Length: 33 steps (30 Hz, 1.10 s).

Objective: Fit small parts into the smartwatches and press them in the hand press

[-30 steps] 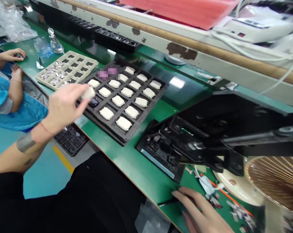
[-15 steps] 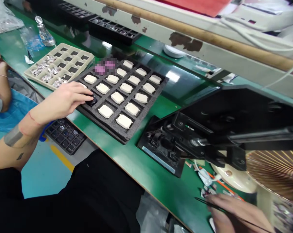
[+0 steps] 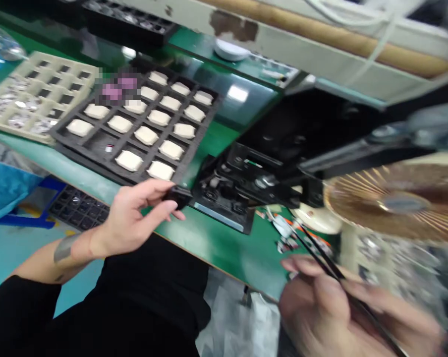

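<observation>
My left hand (image 3: pixel 135 218) pinches a small black part (image 3: pixel 178 196) between thumb and fingers, over the green table's front edge and just left of the black press fixture (image 3: pixel 242 193). Behind it lies the black foam tray (image 3: pixel 97 144) with several white pads in its cells; one near cell holds only a tiny scrap. My right hand (image 3: pixel 339 307), blurred at the lower right, is closed around thin black tweezers (image 3: pixel 320 258) whose tips point up toward small scraps on the table.
A beige tray (image 3: pixel 19 99) with shiny small parts lies at the far left. A dark tray of parts (image 3: pixel 79 210) sits below the table edge. A round coil-like disc (image 3: pixel 391 203) is at the right. More black trays (image 3: pixel 127 22) line the back.
My left hand lifted the black part out of the foam tray and carried it right toward the fixture. My right hand picked up the tweezers. The view swung right.
</observation>
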{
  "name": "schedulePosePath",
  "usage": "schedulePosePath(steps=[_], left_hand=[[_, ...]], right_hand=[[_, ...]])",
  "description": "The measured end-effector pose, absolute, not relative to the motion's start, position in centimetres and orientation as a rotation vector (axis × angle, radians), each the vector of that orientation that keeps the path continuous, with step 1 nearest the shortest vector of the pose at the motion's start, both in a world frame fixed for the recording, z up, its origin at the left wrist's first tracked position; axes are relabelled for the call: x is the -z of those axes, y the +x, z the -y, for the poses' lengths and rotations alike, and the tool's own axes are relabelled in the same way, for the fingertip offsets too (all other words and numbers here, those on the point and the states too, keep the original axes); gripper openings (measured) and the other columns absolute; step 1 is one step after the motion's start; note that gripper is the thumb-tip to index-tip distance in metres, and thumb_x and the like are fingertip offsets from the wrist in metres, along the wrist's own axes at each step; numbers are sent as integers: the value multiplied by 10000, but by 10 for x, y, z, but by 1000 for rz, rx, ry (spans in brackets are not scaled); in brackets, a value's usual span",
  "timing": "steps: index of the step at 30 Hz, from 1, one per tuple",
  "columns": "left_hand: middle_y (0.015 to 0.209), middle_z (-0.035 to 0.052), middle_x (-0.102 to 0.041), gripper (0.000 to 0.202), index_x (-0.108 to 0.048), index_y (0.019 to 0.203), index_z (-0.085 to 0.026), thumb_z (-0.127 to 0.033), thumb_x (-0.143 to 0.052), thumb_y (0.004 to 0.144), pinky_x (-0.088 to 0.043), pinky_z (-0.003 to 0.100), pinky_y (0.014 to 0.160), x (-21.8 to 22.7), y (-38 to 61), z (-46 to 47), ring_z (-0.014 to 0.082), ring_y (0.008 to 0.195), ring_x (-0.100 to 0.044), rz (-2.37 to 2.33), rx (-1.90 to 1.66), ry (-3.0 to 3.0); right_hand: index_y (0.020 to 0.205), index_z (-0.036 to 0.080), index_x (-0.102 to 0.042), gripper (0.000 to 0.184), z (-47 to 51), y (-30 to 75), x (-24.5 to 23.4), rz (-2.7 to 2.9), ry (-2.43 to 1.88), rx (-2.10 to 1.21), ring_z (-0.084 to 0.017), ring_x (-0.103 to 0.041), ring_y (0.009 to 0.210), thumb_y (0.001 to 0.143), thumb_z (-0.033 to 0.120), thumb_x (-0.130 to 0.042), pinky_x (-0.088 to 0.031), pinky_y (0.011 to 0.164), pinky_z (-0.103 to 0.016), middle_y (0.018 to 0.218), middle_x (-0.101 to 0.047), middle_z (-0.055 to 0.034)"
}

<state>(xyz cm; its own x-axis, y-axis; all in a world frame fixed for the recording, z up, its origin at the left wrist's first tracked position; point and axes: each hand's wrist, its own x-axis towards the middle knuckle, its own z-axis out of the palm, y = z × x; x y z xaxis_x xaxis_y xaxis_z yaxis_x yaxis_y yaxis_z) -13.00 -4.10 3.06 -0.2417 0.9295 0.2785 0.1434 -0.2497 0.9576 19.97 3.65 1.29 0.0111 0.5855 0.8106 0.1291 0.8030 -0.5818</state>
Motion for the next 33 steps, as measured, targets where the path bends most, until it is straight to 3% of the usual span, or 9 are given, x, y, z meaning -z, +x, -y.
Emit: schedulePosePath(steps=[5,9,18,23,25,29,31,33], left_hand=[[1072,101,-891,261,-738,1254,-193,-400,-778,1102,-709,304,706,-5,-50,26,268,878,-909,-962,-1326,955],[1021,113,-888,323,-748,1147,-174,-476,-825,1062,-701,306,692,3,-43,15,278,838,-905,-956,-1242,850],[977,108,-901,312,-770,1061,-152,-446,-871,1033,-711,280,673,11,-45,14,269,788,-901,-953,-1270,770],[988,110,-885,228,-763,1141,-146,-373,-751,1113,-707,274,692,-1,-54,28,242,794,-892,-938,-1257,986],[1031,114,-878,182,-766,1230,-152,-276,-673,1134,-712,278,755,-8,-69,41,223,842,-884,-948,-1359,1282],[1274,137,-867,374,-759,1415,-173,-145,-723,1044,-709,302,975,-18,-120,62,247,1096,-873,-1289,-1725,1791],[1264,122,-874,394,-771,1412,-189,-140,-793,1022,-710,281,920,-21,-152,67,226,1040,-877,-1563,-1876,1686],[1100,97,-890,266,-791,1309,-181,-187,-820,1044,-682,251,724,-23,-183,68,180,815,-852,-1659,-1986,1369]], right_hand=[[1075,171,-750,59,-28,172,-19,1536,-573,-419,-157,-634,530,1022,195,-745,-543,536,-330,720,-685,14],[1161,216,-756,139,-16,186,-9,1672,-669,-361,-180,-670,592,1028,202,-718,-560,622,-368,750,-714,4],[1249,225,-836,407,-18,188,-4,1821,-730,-150,-174,-718,785,936,-22,-752,-589,679,-347,957,-720,-33],[1331,242,-821,519,-12,203,-6,2119,-696,-236,-191,-743,915,939,-87,-729,-646,781,-363,1067,-728,-56],[1298,225,-826,476,-13,207,-5,2305,-641,-235,-208,-758,1000,958,-86,-707,-663,846,-372,1123,-719,-75],[1213,171,-808,312,-26,202,-15,2484,-473,-129,-275,-763,1149,1012,-24,-670,-648,931,-418,1230,-733,-132],[1277,122,-781,292,-34,196,-25,2647,-370,-55,-277,-757,1135,1068,23,-603,-623,911,-412,1242,-756,-162],[1367,86,-751,361,-42,192,-31,2824,-271,83,-267,-752,1082,1107,42,-504,-597,887,-412,1216,-781,-167]])
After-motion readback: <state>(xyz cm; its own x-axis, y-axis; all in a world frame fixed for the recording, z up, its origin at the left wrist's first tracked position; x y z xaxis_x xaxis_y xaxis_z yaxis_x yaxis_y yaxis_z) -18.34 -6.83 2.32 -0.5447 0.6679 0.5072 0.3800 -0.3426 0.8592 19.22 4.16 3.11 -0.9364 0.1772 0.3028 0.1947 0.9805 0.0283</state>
